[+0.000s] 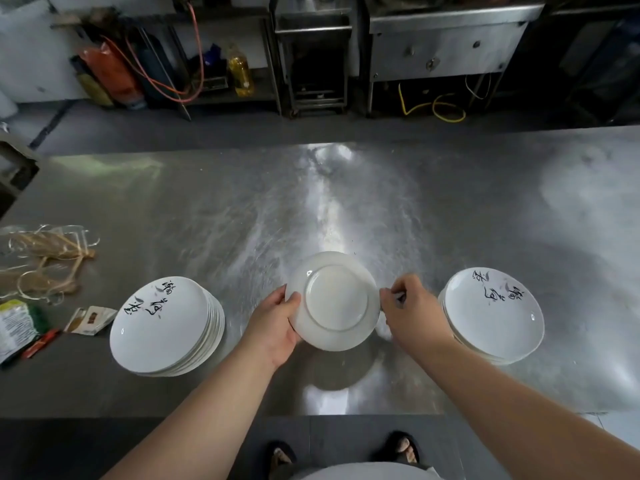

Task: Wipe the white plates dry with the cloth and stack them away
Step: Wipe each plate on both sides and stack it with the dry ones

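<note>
I hold a white plate point(334, 301) upside down above the steel table point(311, 209), its foot ring facing me. My left hand point(277, 323) grips its left rim, thumb on top and fingers beneath. My right hand point(410, 308) is at the plate's right rim with curled fingers pinching a pale cloth point(384, 327), most of which is hidden under the hand and plate. A stack of white plates with black brush writing point(166, 327) stands to the left. A second such stack point(491, 313) stands to the right, just beyond my right hand.
Crumpled clear plastic bags point(45, 258), small sachets point(90, 320), a green packet point(14, 327) and a red pen point(41, 342) lie at the table's left end. The table's near edge point(221, 415) runs just below my forearms. Steel kitchen units stand behind the table.
</note>
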